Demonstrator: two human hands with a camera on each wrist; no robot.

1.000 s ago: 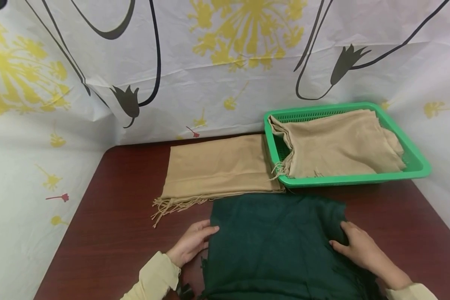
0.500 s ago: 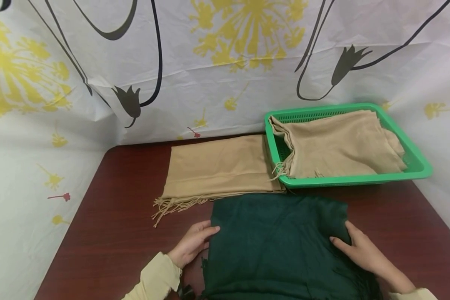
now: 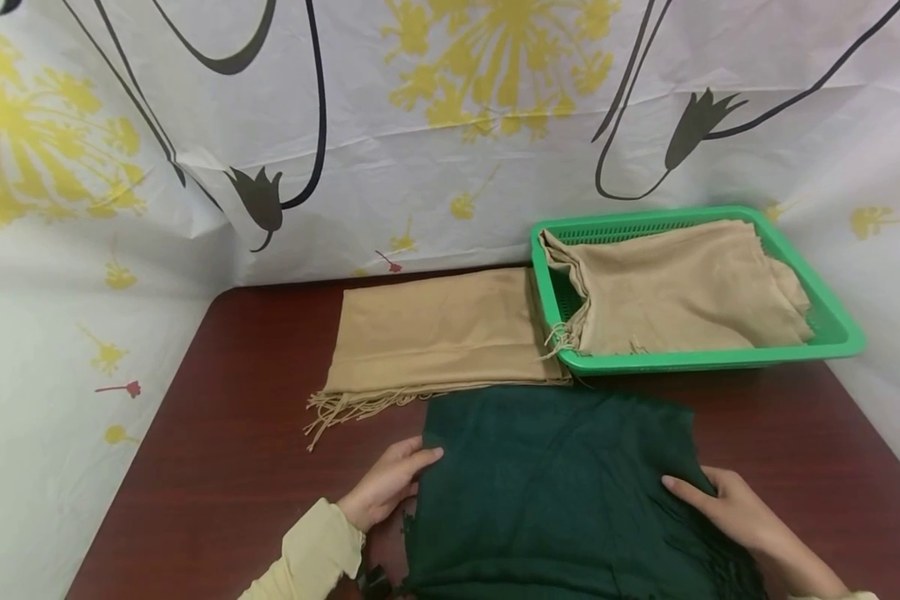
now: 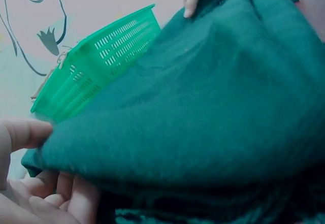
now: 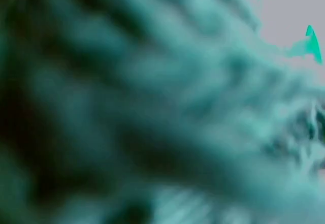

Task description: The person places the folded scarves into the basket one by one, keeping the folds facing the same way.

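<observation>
A folded dark green scarf with fringe along its lower right side lies close in front of the person. The left hand grips its left edge, thumb on top and fingers beneath, as the left wrist view also shows around the scarf's corner. At the opposite edge the right hand pinches the cloth, its thumb over the top and its other fingers partly hidden behind the fabric. Blurred green cloth fills most of the right wrist view.
Behind the green scarf lies a folded tan fringed scarf on the dark red-brown table. A green plastic basket holding another tan cloth stands at the back right. Patterned white sheeting encloses the back and sides.
The right hand has slid down the scarf's right edge, toward the person and slightly right. The left hand keeps its hold, and the scarf lies nearly as before.
</observation>
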